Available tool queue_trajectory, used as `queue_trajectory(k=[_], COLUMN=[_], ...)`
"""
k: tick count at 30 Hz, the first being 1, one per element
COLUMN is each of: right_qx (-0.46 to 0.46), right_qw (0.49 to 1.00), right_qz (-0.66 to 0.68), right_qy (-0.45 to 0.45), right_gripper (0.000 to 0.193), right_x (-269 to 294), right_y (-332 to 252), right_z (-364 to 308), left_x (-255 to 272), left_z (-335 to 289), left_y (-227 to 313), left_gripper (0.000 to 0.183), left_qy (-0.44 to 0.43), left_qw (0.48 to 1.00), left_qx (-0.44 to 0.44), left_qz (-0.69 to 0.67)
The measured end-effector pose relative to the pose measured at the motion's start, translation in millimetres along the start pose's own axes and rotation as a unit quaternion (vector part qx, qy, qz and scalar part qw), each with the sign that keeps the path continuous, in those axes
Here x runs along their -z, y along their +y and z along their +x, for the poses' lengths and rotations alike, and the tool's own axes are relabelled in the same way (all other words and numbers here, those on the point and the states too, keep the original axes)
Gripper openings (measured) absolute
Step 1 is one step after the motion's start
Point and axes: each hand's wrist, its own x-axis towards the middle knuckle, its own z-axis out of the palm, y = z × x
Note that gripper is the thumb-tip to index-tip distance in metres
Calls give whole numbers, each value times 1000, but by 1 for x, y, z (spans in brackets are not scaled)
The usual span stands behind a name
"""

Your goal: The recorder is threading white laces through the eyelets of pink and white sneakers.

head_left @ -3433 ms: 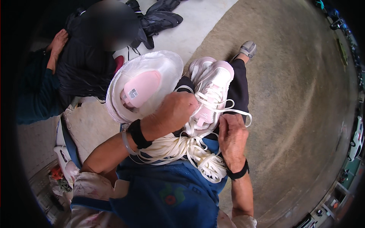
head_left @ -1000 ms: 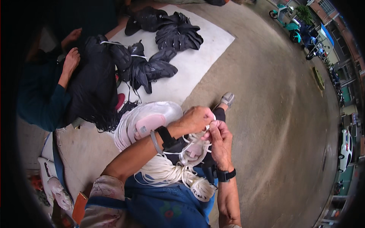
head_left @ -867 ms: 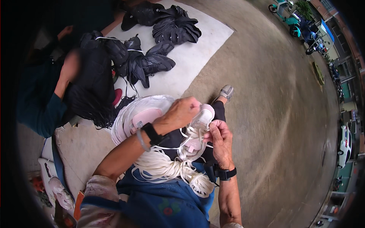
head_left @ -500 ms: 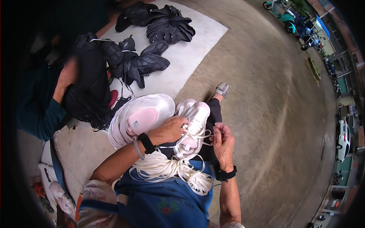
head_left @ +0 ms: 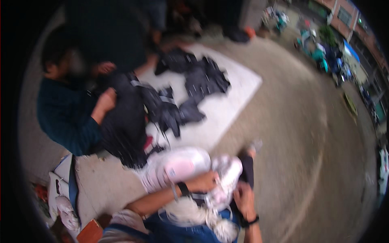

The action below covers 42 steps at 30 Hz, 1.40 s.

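Gripping the white shoe [head_left: 227, 178], left hand [head_left: 204, 183] and right hand [head_left: 242, 196] are risking tangling its loose laces.

Two hands of wearer at 6 o'clock: left hand [head_left: 204, 182], right hand [head_left: 244, 196], each on one white sneaker [head_left: 225, 180] on lap; one bundle of white laces [head_left: 190, 208] beneath; one dark wristband per wrist. One white round bowl-like thing with pink inside [head_left: 178, 167] at 7 o'clock. One co-worker in dark teal top [head_left: 67, 117] at 9 o'clock, two hands showing. One white sheet [head_left: 227, 109] at 12 o'clock; dark garments on it, blur prevents count
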Motion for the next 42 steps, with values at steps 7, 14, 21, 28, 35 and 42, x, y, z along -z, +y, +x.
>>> queue_trajectory(k=[7,14,21,28,35,42], right_qx=[97,114,-93,-53,-41,22], right_qw=[995,988,983,983,971,998], right_qz=[1,-105,142,153,230,49], right_qy=[-32,27,-66,-89,-42,27], right_gripper=[16,9,19,18,17,29], right_x=[-25,12,-17,9,-4,-22], right_y=[56,-33,25,3,13,6], right_z=[-7,14,29,8,3,4], left_x=[-12,-9,8,-9,-6,7], left_z=[0,10,-8,21,26,20], left_y=[-2,-26,15,-30,-28,-23], left_gripper=[19,23,21,16,16,15], left_qy=[-58,-37,-34,-52,-71,-89], left_qw=[998,994,993,976,978,978], left_qx=[10,-89,-57,-168,-141,-103], left_qz=[-4,-52,-103,-128,-137,-157])
